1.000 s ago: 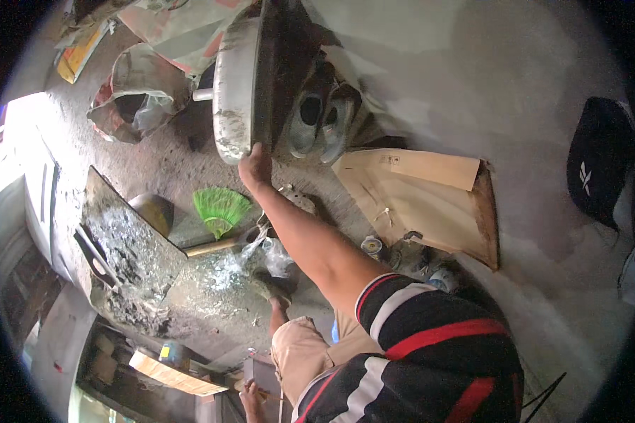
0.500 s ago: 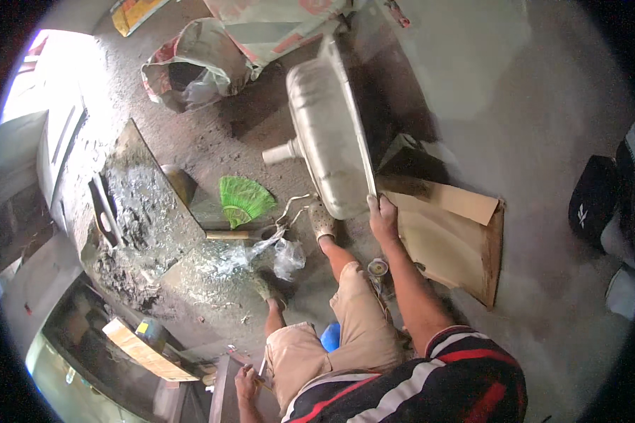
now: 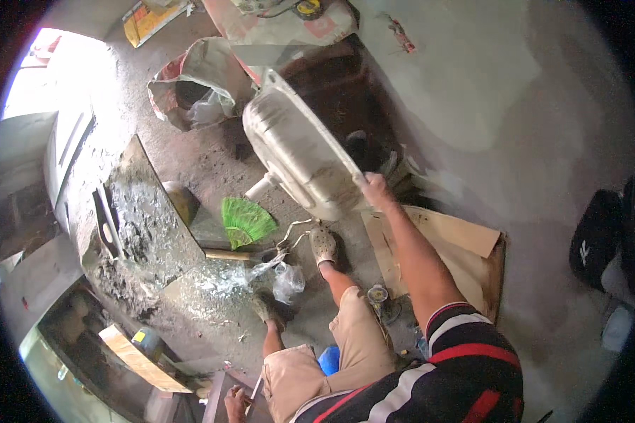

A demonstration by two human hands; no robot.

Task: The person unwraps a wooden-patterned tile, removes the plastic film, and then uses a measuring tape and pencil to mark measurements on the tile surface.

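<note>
My right hand [image 3: 376, 189] is closed on the rim of a metal sink basin [image 3: 300, 151]. The sink is held up on its side above the floor, with its underside and a short drain pipe facing left. My left hand [image 3: 237, 403] is low at the lower edge, beside my shorts. Its fingers are curled next to a thin pale strip; what they hold, if anything, cannot be made out. Under the drain pipe a green hand broom [image 3: 247, 222] lies on the floor, and a clear plastic bag [image 3: 288, 282] lies nearer to my feet.
At left, wet mortar [image 3: 144, 211] covers a board and the floor. An open sack [image 3: 201, 84] stands beyond the sink. A flattened cardboard box [image 3: 466, 233] lies at right, near an angle grinder [image 3: 377, 295]. A tape measure [image 3: 308, 8] rests on another sack. A black bag [image 3: 593, 240] is far right.
The sink has moved left and tilted further, its upper end swinging left and toward me. My right hand has moved slightly left and away. My left hand has shifted slightly down and left.
</note>
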